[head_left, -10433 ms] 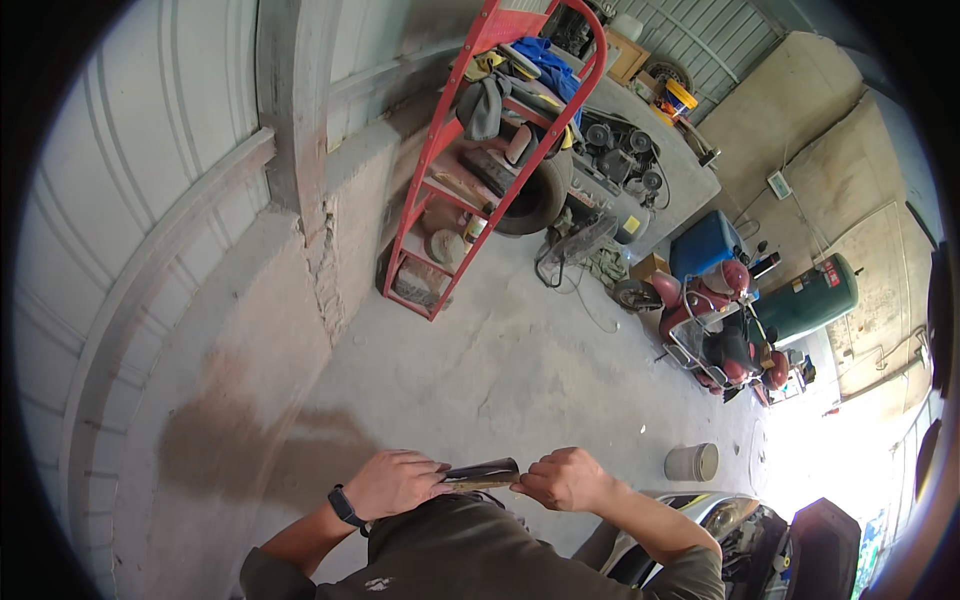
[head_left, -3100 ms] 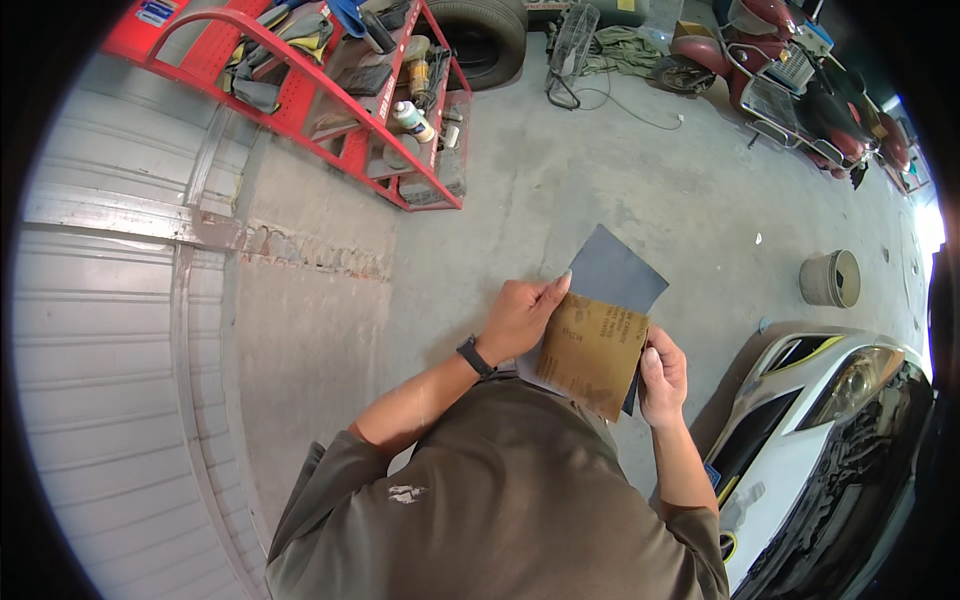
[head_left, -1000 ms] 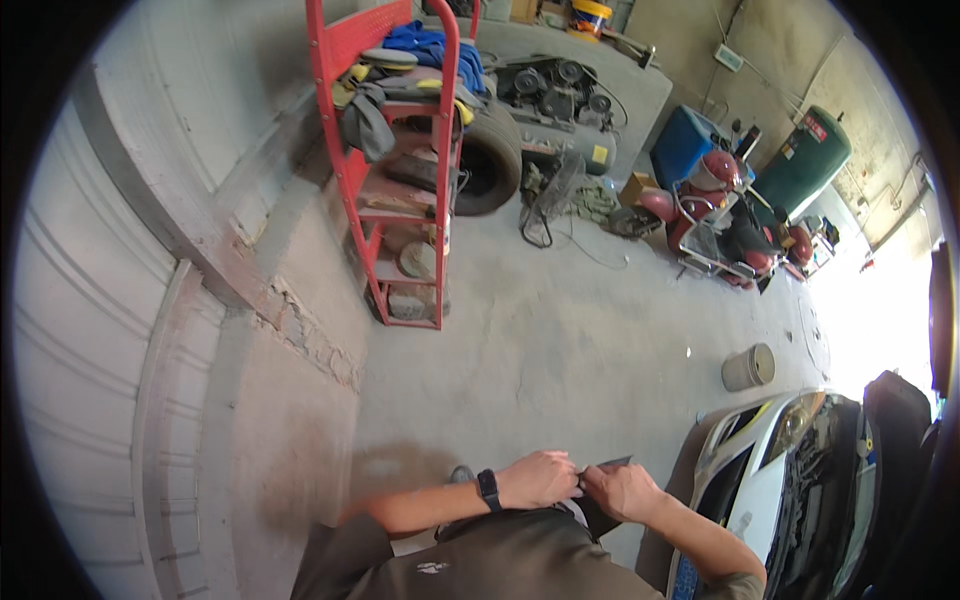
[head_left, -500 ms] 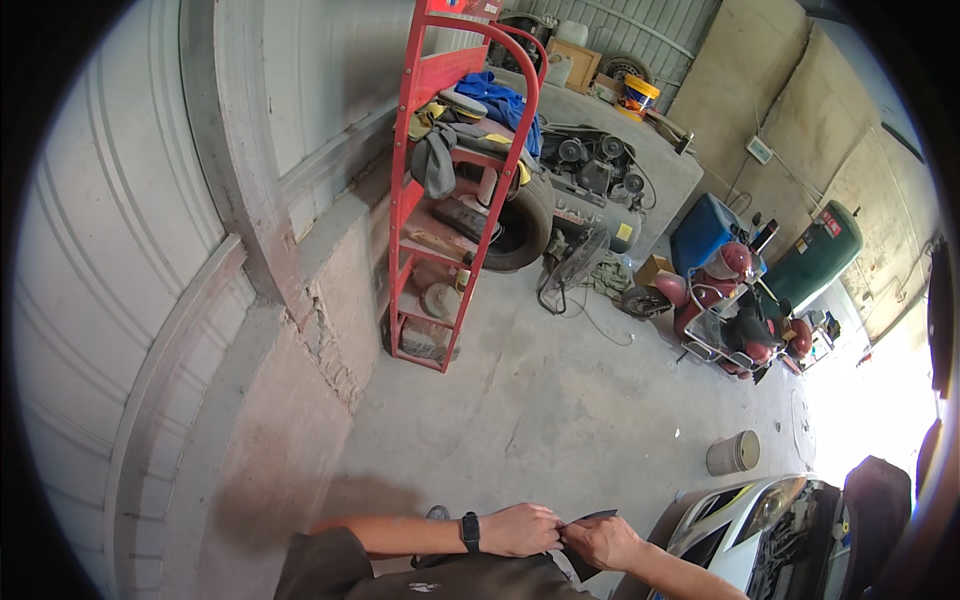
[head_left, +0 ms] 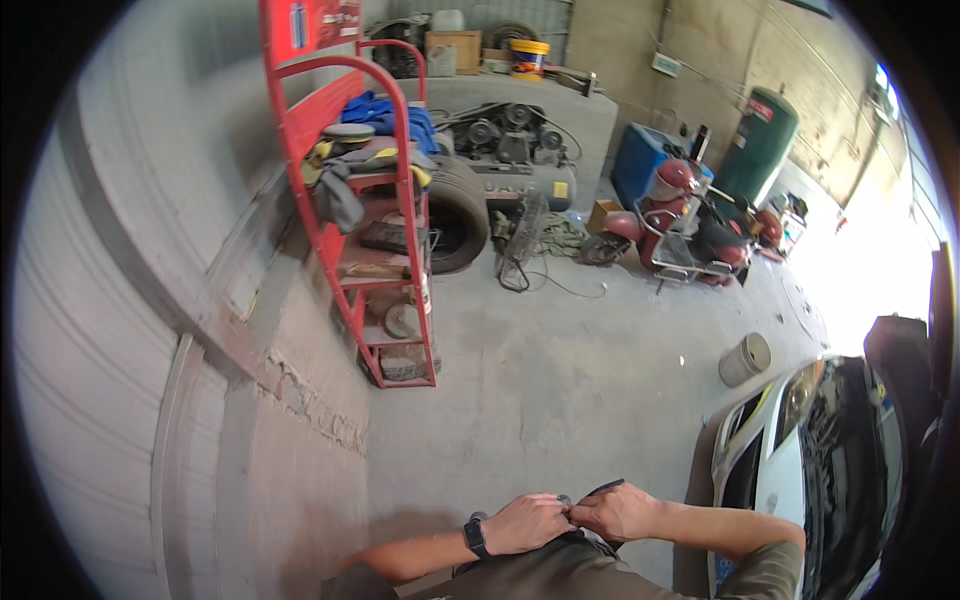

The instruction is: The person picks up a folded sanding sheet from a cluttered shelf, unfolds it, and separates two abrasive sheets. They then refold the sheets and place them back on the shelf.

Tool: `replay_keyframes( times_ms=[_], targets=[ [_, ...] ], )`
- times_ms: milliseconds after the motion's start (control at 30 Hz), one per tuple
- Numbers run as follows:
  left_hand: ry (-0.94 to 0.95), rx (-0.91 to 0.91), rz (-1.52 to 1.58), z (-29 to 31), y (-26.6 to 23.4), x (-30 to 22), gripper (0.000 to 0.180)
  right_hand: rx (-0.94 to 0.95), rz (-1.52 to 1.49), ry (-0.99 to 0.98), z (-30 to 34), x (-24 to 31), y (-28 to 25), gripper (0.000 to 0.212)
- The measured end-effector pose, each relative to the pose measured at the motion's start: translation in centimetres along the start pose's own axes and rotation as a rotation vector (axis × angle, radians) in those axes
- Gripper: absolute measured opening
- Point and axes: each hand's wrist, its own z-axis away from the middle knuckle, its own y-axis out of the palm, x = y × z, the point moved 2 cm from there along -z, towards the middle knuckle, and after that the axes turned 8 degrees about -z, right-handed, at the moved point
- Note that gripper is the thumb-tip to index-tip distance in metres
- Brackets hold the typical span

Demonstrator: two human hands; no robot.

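My left hand [head_left: 530, 522], with a dark watch [head_left: 475, 537] on its wrist, is closed, fingers pinched together in front of my body. My right hand [head_left: 618, 512] meets it, fingertips touching or nearly so, and is also closed. A thin dark flat piece [head_left: 606, 487] sticks up behind the right hand's fingers, which seem to grip it; its kind cannot be made out. Below the hands a small pale patch shows against my dark shirt [head_left: 545, 572]. What the left fingers pinch is hidden.
A red metal rack [head_left: 415, 215] with gloves and cloths stands ahead left, beside a tire [head_left: 458, 215]. Behind are an air compressor [head_left: 525, 180] and a red scooter [head_left: 680, 225]. A bucket [head_left: 745, 360] and a white car with its hood up [head_left: 775, 440] are at right.
My view has turned right and tilted up, so the rack sits farther left and more of the car shows. Both hands stay together at my waist, still closed.
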Motion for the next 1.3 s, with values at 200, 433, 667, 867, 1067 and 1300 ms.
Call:
replay_keyframes(
  times_ms=[200,433,667,867,1067,1300],
  targets=[
    [0.062,-0.056,-0.014,-3.0,1.1,0.0,0.026,-0.029,-0.03,0.034,2.9,-1.9,-0.4,0.017],
    [0.084,0.009,0.01,-10.0,2.7,0.8,0.022,-0.193,-0.088,-0.012,7.3,-7.5,-2.1,0.017],
    [0.146,-0.018,-0.042,-21.6,6.3,2.6,0.021,-0.301,-0.14,-0.08,13.5,-17.6,-4.9,0.016],
    [0.195,0.044,-0.106,-32.0,8.3,2.6,0.021,-0.389,-0.173,-0.057,20.4,-24.0,-9.2,0.012],
    [0.273,0.191,-0.275,-41.8,8.7,5.3,0.027,-0.426,-0.036,0.165,25.1,-29.3,-11.9,0.015],
    [0.166,0.212,-0.189,-54.2,9.1,12.2,0.019,-0.479,0.127,0.586,31.2,-38.4,-16.1,0.022]
  ],
)
